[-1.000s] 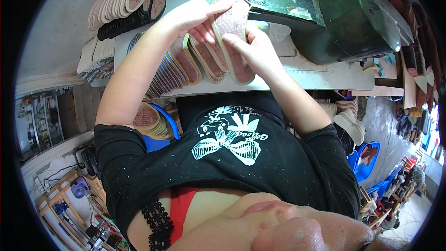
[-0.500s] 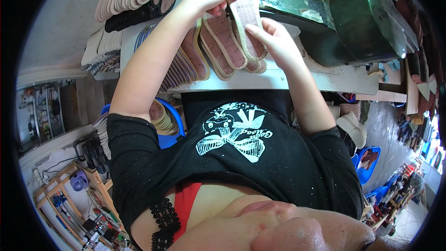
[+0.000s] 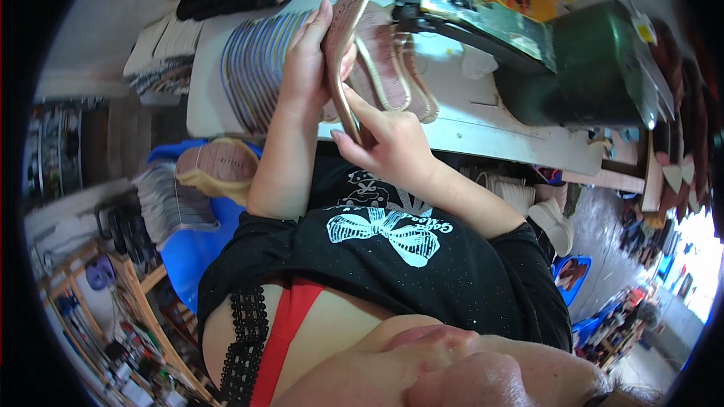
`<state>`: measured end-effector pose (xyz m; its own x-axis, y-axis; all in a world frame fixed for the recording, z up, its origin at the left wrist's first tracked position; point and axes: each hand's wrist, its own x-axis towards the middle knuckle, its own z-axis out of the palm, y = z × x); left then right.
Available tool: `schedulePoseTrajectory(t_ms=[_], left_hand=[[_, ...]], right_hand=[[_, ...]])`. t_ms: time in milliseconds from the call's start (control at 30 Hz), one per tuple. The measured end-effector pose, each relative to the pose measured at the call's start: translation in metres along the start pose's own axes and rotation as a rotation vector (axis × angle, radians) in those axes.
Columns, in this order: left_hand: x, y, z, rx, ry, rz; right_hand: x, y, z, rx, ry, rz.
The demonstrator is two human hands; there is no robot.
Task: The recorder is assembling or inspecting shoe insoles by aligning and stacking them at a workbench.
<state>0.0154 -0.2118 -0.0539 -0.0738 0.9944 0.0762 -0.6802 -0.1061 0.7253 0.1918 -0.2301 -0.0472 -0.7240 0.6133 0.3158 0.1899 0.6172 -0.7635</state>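
Hands: your left hand (image 3: 305,68) and right hand (image 3: 388,147) both grip one pink sole (image 3: 348,26) | tipped on edge, likely for checking | above white table (image 3: 483,132), near fanned soles (image 3: 253,60).

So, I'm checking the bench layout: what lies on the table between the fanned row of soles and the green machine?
In the head view, pink insoles lie there, with the held sole and both hands in front.
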Motion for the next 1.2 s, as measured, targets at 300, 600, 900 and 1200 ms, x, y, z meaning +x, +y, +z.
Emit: schedulePoseTrajectory(t_ms=[300, 600, 900, 1200], left_hand=[[-0.013, -0.01, 0.002, -0.348, -0.473, 0.127], [-0.026, -0.009, 0.02, -0.24, -0.107, 0.135], [-0.035, -0.005, 0.031, 0.163, 0.343, 0.285], [-0.048, 0.003, 0.035, 0.449, 0.401, 0.329]], right_hand=[[-0.024, -0.004, 0.022, 0.112, -0.007, -0.07], [-0.026, -0.008, 0.015, 0.283, -0.065, -0.025], [0.032, -0.024, -0.023, 1.365, -0.077, 0.374], [0.025, -0.024, -0.036, 1.923, -0.195, 0.649]])
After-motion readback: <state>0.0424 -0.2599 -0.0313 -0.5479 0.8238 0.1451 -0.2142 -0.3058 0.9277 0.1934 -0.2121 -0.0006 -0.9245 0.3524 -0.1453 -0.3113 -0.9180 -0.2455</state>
